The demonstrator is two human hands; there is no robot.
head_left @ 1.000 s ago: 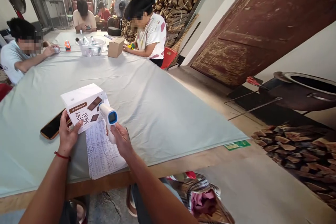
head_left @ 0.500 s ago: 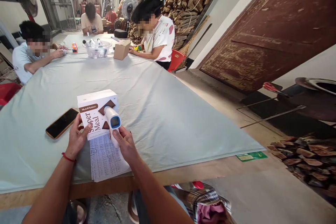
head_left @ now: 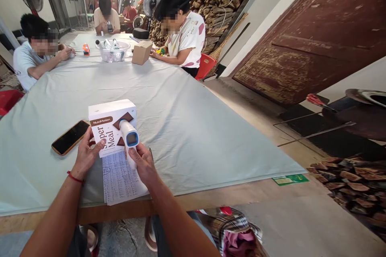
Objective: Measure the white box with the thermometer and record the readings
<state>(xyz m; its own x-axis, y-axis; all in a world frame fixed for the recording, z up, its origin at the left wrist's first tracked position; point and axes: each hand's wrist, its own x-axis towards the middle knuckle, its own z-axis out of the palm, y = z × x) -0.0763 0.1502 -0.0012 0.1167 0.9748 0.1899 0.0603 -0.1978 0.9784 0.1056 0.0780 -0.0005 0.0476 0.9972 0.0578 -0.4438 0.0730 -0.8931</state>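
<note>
My left hand [head_left: 89,150] grips the lower left side of a white and brown box [head_left: 101,128] printed "NutriMotion" and "Super Meal", held upright over the table. In my right hand [head_left: 143,162] is a white and blue infrared thermometer [head_left: 128,131], wrapped by the fingers at its handle. Its small screen faces me and its front end points at the box; whether they touch I cannot tell. Under both lies a sheet of handwritten paper [head_left: 120,180]. To the left of my left hand a phone [head_left: 70,137] rests with its dark screen up.
A pale cloth covers the table [head_left: 193,136]. Farther back stand a plastic basin [head_left: 113,54] of bottles, a cardboard box [head_left: 141,52] and an orange object [head_left: 86,49]. Other people sit around the far part. A green card [head_left: 290,179] lies at the right front edge, near stacked firewood [head_left: 356,184].
My hands, the box and the thermometer keep nearly the same pose. The view has shifted slightly. At the far end, a person has raised a dark handheld object.
</note>
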